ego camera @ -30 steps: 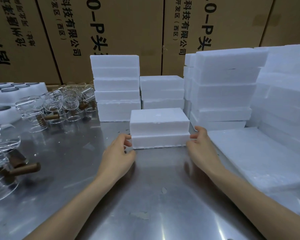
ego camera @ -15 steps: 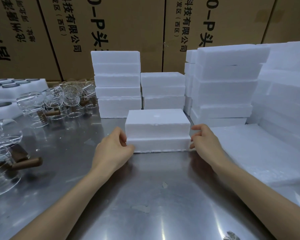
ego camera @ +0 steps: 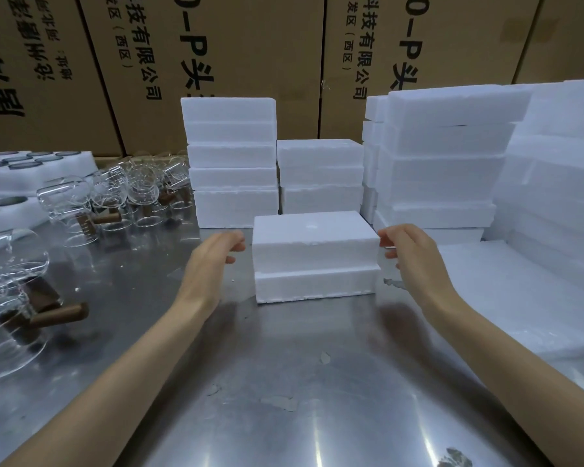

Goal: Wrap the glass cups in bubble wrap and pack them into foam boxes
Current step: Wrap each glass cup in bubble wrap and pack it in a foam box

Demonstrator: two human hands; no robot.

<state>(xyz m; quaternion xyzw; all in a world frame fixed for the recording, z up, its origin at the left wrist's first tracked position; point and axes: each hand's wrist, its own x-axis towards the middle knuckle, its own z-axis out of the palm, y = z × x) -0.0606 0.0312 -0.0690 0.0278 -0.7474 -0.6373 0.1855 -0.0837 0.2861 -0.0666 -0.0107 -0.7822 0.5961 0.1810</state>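
Note:
A white foam box (ego camera: 314, 286) stands in the middle of the steel table (ego camera: 284, 382), with its lid (ego camera: 314, 244) sitting slightly off line on top. My left hand (ego camera: 214, 257) hovers just left of the lid with loosely curled fingers, a small gap away, holding nothing. My right hand (ego camera: 410, 254) is at the lid's right end, and its fingertips touch that end. Clear glass cups (ego camera: 129, 193) with brown wooden handles stand in a group at the back left. More cups (ego camera: 11, 298) lie at the near left. No bubble wrap shows.
Stacks of closed foam boxes (ego camera: 231, 163) (ego camera: 321, 176) (ego camera: 445, 156) line the back. Flat foam sheets (ego camera: 520, 298) cover the right side. Foam trays with round holes (ego camera: 31, 166) sit at the far left. Printed cardboard cartons (ego camera: 250, 45) form the back wall.
Both hands rose from the box's lower half to lid height. My left hand came off the box.

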